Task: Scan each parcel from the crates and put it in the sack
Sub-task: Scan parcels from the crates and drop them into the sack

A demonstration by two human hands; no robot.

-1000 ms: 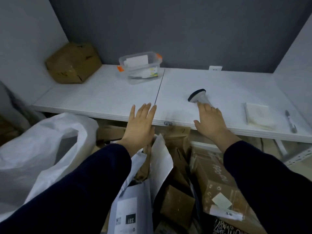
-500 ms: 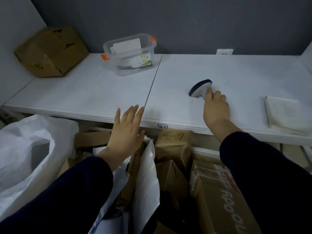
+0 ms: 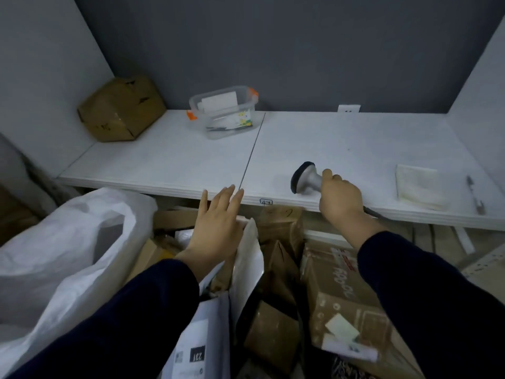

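Two hands at the desk's (image 3: 177,162) front edge, one on the scanner (image 3: 304,177).
We log the right hand (image 3: 340,198) curled round the scanner's handle, its head lying on the desk near the front edge; the left hand (image 3: 218,222) flat, fingers straight, holding nothing, above the parcels (image 3: 347,305) heaped below that edge; the white sack (image 3: 68,242) open at their left.
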